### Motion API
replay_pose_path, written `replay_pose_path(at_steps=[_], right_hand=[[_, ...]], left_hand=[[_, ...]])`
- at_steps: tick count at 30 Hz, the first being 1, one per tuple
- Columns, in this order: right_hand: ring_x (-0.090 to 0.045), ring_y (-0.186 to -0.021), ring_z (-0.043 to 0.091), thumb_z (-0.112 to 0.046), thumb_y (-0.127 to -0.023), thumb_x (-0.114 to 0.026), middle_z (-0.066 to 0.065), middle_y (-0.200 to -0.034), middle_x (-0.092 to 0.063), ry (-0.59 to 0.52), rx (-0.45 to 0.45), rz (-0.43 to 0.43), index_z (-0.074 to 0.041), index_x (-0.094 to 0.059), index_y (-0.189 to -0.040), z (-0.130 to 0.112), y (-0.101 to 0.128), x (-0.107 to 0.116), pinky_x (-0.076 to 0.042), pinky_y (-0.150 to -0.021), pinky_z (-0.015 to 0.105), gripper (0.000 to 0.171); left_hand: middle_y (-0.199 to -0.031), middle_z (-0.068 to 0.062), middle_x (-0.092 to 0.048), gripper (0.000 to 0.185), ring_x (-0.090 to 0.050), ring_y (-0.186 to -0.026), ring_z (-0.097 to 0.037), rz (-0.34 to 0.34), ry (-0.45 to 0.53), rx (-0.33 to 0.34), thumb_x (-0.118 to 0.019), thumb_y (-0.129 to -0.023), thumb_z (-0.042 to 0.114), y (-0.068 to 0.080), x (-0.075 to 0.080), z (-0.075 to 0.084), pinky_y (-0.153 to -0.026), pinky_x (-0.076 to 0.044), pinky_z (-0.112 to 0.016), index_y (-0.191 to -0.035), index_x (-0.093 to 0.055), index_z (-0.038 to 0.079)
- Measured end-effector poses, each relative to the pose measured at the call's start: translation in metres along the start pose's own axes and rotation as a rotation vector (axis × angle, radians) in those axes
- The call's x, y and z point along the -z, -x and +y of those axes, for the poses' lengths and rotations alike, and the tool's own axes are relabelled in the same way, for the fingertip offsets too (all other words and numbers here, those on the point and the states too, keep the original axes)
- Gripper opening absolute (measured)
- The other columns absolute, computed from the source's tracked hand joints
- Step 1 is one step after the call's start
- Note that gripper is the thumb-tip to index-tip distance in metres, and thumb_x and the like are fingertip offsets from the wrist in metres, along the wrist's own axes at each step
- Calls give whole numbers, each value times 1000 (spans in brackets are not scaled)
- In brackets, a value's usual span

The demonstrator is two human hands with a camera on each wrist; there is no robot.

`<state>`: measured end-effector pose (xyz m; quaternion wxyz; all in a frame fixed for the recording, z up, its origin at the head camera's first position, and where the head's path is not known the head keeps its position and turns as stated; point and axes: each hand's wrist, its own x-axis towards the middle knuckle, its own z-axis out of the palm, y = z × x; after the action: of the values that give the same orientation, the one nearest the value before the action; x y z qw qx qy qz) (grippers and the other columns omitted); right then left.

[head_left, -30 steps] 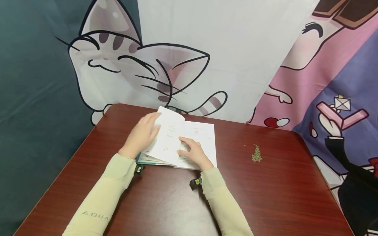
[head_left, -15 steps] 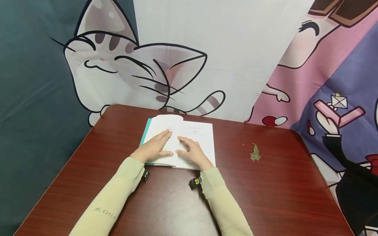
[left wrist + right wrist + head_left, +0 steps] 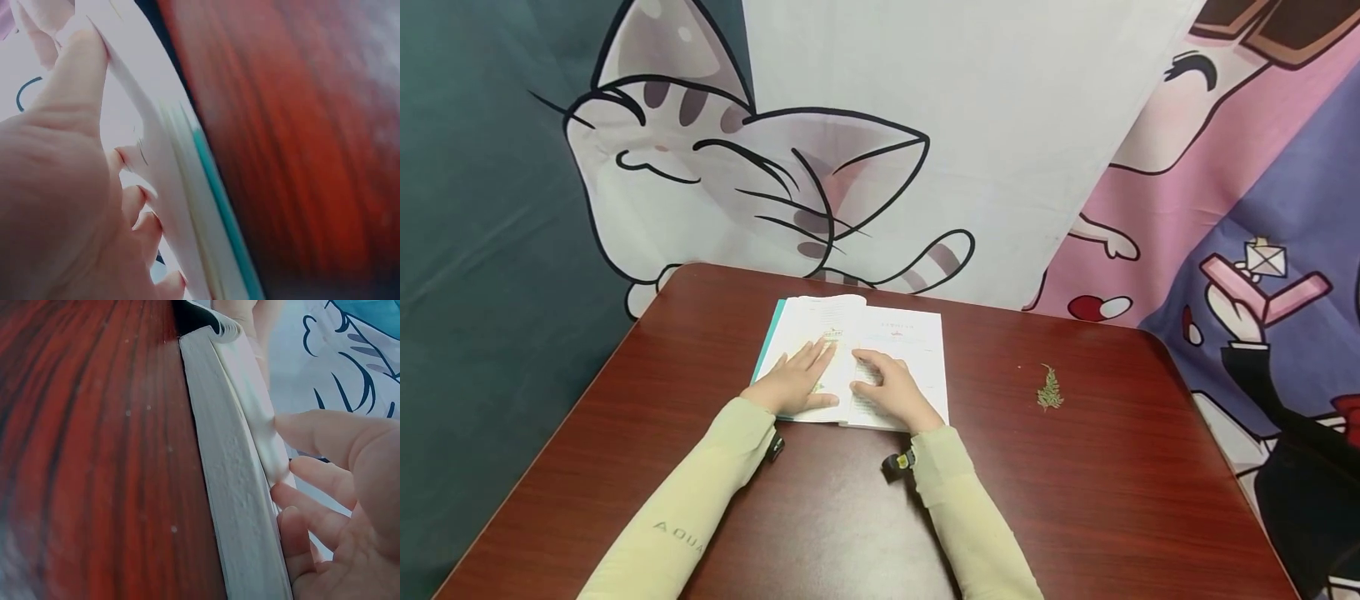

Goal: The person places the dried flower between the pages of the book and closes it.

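An open book [image 3: 917, 346] with a teal cover lies on the table, its white pages printed with text and small pictures. My left hand [image 3: 793, 383] rests on the left page, fingers spread and thumb toward the gutter. On the right page, close to the gutter, my right hand [image 3: 891, 392] touches the paper with loosely bent fingers. The left wrist view shows the page edges and the teal cover edge [image 3: 225, 219] beside the left hand [image 3: 62, 162]. From the right wrist, the thick page block [image 3: 231, 456] shows, with the right fingertips against its upper face.
A small green fern-like sprig [image 3: 1049, 388] lies on the reddish-brown wooden table [image 3: 1112, 483], right of the book. Behind the table's far edge hangs a cloth backdrop [image 3: 1000, 125] with cartoon drawings.
The left hand has turned the lifted page down onto the left side, swept across it and now lies with fingers spread wider. The right hand has stayed in place.
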<state>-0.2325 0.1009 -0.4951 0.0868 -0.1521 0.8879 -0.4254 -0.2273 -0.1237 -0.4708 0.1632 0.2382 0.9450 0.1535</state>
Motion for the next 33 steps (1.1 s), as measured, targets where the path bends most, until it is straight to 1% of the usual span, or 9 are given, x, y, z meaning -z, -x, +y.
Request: replay_pose_path(at_steps=[6, 8, 11, 15, 18, 22, 27, 30, 33], right_hand=[[-59, -115, 25, -18, -94, -69, 8, -139, -62, -46, 28, -24, -15, -61, -141, 2, 0, 10, -47, -101, 47, 47], [-62, -112, 24, -19, -96, -67, 8, -131, -66, -55, 26, -18, -13, -63, -137, 2, 1, 14, -49, -99, 44, 42], [-67, -104, 23, -18, -97, -65, 7, -118, -71, -98, 15, 11, -10, -67, -130, 1, 3, 24, -55, -90, 40, 34], [-68, -93, 21, -19, -98, -66, 5, -105, -71, -99, 8, 85, -11, -71, -122, 0, 8, 41, -55, -78, 36, 26], [-66, -92, 22, -17, -98, -66, 6, -102, -72, -66, 23, 148, -11, -73, -118, 1, 12, 55, -53, -81, 37, 22], [-67, -93, 24, -13, -97, -65, 9, -100, -73, -47, 54, 228, -6, -74, -115, 1, 18, 71, -53, -85, 41, 21], [-66, -82, 23, -11, -96, -66, 10, -91, -73, -29, 58, 377, -5, -75, -109, 5, 25, 89, -52, -76, 38, 17], [-65, -83, 24, -12, -96, -66, 10, -94, -73, 7, 39, 463, -5, -75, -106, 11, 30, 98, -51, -74, 39, 15], [-65, -93, 27, -14, -98, -64, 12, -104, -72, 70, 9, 512, -5, -74, -107, 21, 35, 107, -52, -81, 44, 16]], left_hand=[[-168, -21, -2, 91, -4, -155, -39, -46, 3, 8, -53, -102, 53, -2, 0, 0, -120, -7, -65, -162, -8, 3], [-169, -21, 0, 92, -2, -155, -39, -57, 6, 7, -53, -102, 54, -2, 0, 0, -120, -6, -64, -163, -7, 3], [-169, -20, 1, 93, -1, -155, -38, -63, 5, 10, -52, -102, 55, -2, 0, -1, -121, -5, -64, -163, -5, 3], [-169, -20, 1, 93, -1, -155, -38, -64, 10, 12, -51, -102, 56, -1, 0, -1, -120, -5, -64, -163, -5, 4], [-169, -21, 1, 93, -1, -155, -38, -67, 22, 6, -50, -101, 57, 0, 2, -2, -120, -5, -64, -163, -6, 3], [-169, -21, 2, 93, 0, -155, -39, -70, 46, 1, -51, -102, 57, 3, 5, -2, -120, -2, -64, -163, -5, 3], [-169, -20, 2, 97, 1, -155, -39, -48, 64, -11, -50, -99, 62, 3, 1, -7, -119, -1, -67, -163, -6, 5], [-169, -21, 1, 97, 0, -155, -40, -49, 73, -14, -51, -99, 62, 3, 1, -6, -119, -1, -67, -163, -6, 4], [-169, -19, 2, 96, 1, -155, -38, -59, 60, -4, -50, -100, 61, 3, 1, -4, -120, -1, -65, -163, -5, 5]])
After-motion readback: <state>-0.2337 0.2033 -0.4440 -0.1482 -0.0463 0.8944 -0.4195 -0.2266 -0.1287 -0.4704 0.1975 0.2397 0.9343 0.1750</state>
